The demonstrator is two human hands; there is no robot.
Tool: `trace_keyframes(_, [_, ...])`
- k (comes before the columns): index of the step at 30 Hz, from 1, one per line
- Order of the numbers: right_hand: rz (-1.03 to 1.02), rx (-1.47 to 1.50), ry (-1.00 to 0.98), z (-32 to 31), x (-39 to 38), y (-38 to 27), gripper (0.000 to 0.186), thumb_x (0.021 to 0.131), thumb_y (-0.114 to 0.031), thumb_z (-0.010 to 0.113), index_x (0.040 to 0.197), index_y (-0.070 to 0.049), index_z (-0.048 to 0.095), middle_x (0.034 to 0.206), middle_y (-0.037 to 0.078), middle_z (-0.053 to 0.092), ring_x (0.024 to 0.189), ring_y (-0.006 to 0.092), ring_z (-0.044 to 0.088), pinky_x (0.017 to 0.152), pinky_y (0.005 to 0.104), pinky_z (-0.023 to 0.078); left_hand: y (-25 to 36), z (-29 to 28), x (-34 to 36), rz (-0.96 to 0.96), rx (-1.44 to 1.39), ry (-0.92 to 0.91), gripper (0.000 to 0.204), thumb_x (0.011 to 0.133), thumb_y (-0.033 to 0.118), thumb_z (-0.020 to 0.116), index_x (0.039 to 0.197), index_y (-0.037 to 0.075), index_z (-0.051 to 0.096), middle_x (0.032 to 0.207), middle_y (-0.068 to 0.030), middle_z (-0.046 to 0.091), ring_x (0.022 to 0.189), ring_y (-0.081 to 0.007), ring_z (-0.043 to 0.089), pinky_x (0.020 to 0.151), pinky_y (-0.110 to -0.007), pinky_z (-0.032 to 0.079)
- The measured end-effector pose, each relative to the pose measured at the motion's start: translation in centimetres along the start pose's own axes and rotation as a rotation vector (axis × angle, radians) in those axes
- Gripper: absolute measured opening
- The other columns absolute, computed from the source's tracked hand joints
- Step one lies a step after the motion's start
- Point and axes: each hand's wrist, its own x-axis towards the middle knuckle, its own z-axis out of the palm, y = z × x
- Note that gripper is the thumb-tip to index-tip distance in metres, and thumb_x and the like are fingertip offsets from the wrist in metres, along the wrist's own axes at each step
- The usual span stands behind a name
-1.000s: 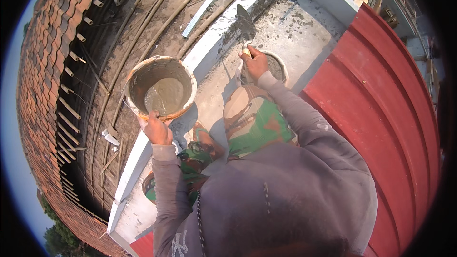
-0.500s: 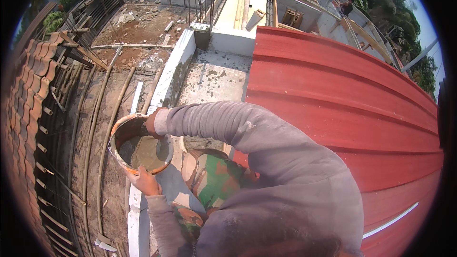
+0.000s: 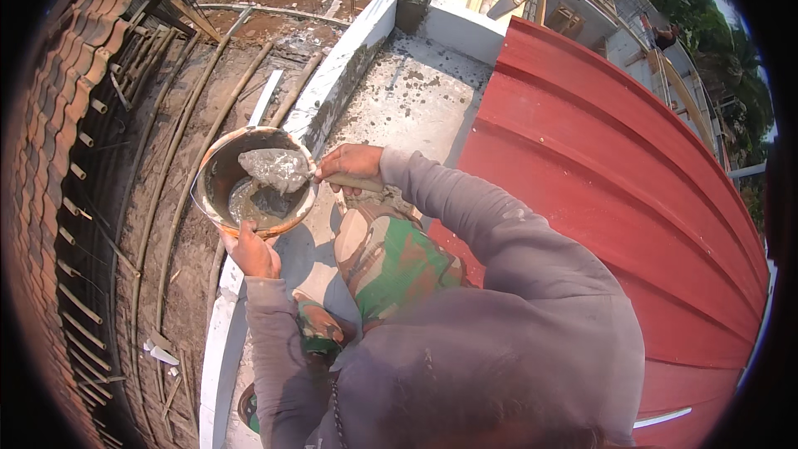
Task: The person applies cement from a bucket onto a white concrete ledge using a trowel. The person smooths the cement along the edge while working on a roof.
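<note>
I see the left hand point(image 3: 252, 254) gripping the rim of a round mortar pan point(image 3: 218, 187) at its 6 o'clock edge, fingers clenched on it. The right hand point(image 3: 352, 165), at the pan's 3 o'clock, is closed around a trowel point(image 3: 283, 170) loaded with wet grey mortar above the pan. A red metal roof point(image 3: 615, 199) lies at 3 o'clock.

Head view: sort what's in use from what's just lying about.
In use: bowl in left hand; trowel with mortar in right hand.
Lying about: bamboo poles, white plank, red roof.
</note>
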Motion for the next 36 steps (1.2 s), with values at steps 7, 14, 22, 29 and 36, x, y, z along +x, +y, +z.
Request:
trace_keyframes(7, [-0.169, 0.561, 0.152, -3.3, -7.0, 3.0, 0.037, 0.107, -0.024, 0.060, 0.134, -0.001, 0.064, 0.093, 0.007, 0.066, 0.072, 0.0140, 0.066, 0.058, 0.0277, 0.055, 1.1, -4.6, 0.7, 0.019, -0.064, 0.086, 0.052, 0.091, 0.002, 0.056, 0.141, 0.010, 0.045, 0.123, -0.0142, 0.056, 0.109, -0.0378, 0.066, 0.090, -0.068, 0.060])
trace_keyframes(14, [-0.316, 0.648, 0.890, -8.1, -4.4, 10.0, 0.043, 0.097, -0.020, 0.072, 0.135, 0.000, 0.063, 0.097, 0.010, 0.068, 0.076, 0.0202, 0.069, 0.061, 0.0342, 0.058, 3.8, -9.7, -2.9, 0.101, -0.019, 0.260, 0.058, 0.091, 0.001, 0.057, 0.147, 0.005, 0.043, 0.128, -0.0149, 0.055, 0.119, -0.0360, 0.063, 0.095, -0.066, 0.061])
trace_keyframes(22, [0.017, 0.478, 0.917, -5.7, 10.3, 12.4, 0.036, 0.092, -0.012, 0.081, 0.124, 0.003, 0.073, 0.101, 0.008, 0.075, 0.085, 0.0170, 0.067, 0.076, 0.0338, 0.054, 3.6, -10.9, -4.1, 0.181, 0.056, 0.348, 0.083, 0.091, 0.000, 0.056, 0.166, 0.019, 0.026, 0.143, -0.0167, 0.052, 0.125, -0.0354, 0.061, 0.098, -0.064, 0.059])
trace_keyframes(29, [-0.201, 0.334, 0.564, 0.6, -2.3, 5.2, 0.038, 0.099, -0.012, 0.075, 0.133, 0.005, 0.069, 0.103, 0.005, 0.073, 0.081, 0.0117, 0.065, 0.072, 0.0288, 0.054, 1.6, -10.0, -3.8, 0.236, 0.075, 0.302, 0.073, 0.091, -0.002, 0.058, 0.159, 0.010, 0.035, 0.133, -0.0147, 0.058, 0.111, -0.0329, 0.068, 0.085, -0.053, 0.065])
trace_keyframes(36, [-0.370, -0.709, 0.353, -0.3, -3.4, 0.1, 0.046, 0.098, -0.025, 0.068, 0.130, 0.007, 0.069, 0.114, 0.026, 0.076, 0.100, 0.0334, 0.076, 0.090, 0.0442, 0.059, -0.9, -5.1, -1.2, 0.385, 0.138, 0.056, 0.072, 0.094, -0.007, 0.055, 0.162, 0.002, 0.033, 0.132, -0.0141, 0.060, 0.111, -0.0208, 0.066, 0.086, -0.033, 0.060])
